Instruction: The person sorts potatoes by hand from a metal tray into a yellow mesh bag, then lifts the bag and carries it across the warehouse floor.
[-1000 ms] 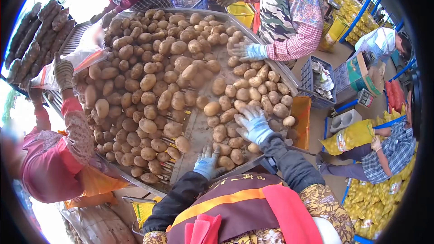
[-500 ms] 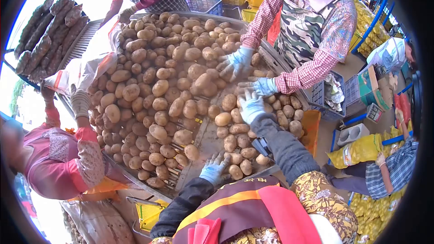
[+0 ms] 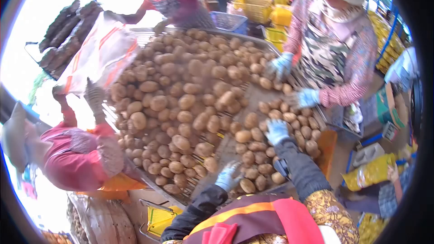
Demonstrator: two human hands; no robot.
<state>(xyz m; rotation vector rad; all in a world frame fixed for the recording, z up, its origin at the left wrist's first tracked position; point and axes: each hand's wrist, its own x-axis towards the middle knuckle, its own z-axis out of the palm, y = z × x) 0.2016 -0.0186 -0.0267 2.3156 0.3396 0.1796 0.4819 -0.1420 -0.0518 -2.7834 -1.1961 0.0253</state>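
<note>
A broad heap of potatoes [image 3: 158, 104] covers most of the metal sorting table [image 3: 224, 151], with a smaller group of potatoes [image 3: 257, 147] on the side nearer me. My left hand [image 3: 229, 176], in a blue and white glove, is beside the small group at the near edge, fingers apart, holding nothing. Against that group's potatoes rests my right hand [image 3: 277, 132], gloved alike, fingers outstretched, with no potato gripped. Across the table, a co-worker's gloved hand [image 3: 281, 65] touches potatoes at the edge. That person's other hand [image 3: 307, 98] lies slightly nearer me.
Two people at the left hold a white sack [image 3: 101, 54] over the table edge. Stacked full sacks [image 3: 68, 36] stand beyond. Yellow crates [image 3: 253, 8] and a blue crate [image 3: 222, 21] are behind the table. An orange chute [image 3: 326, 150] adjoins its right side.
My view has shifted, so the scene sits lower and farther right. The white sack is raised and spread out. The co-worker's hands have drawn back toward the table's edge. My hands stay near the same potatoes.
</note>
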